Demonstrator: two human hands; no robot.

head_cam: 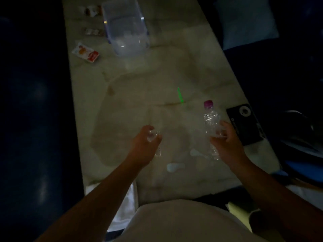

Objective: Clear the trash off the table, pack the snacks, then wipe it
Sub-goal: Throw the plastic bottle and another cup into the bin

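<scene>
Bottle: I see a clear, crumpled plastic bottle (211, 123) with a purple cap, tilted cap-away, gripped low down by my right hand (225, 138).
Second clear item: my left hand (145, 142) curls round a crumpled clear plastic piece (154, 137); too dim to tell what it is.
Snack packets: a white-and-red packet (86, 52) lies flat near the table's left edge; two small brownish packets (91, 11) (92, 31) lie farther up that edge.
Clear tub: a transparent plastic tub (125, 27) sits at the far end, just right of the packets.
Table: the pale marbled table (139, 95) carries a green stick (180, 95) near its middle and two whitish scraps (175, 167) (195, 152) between my hands.
</scene>
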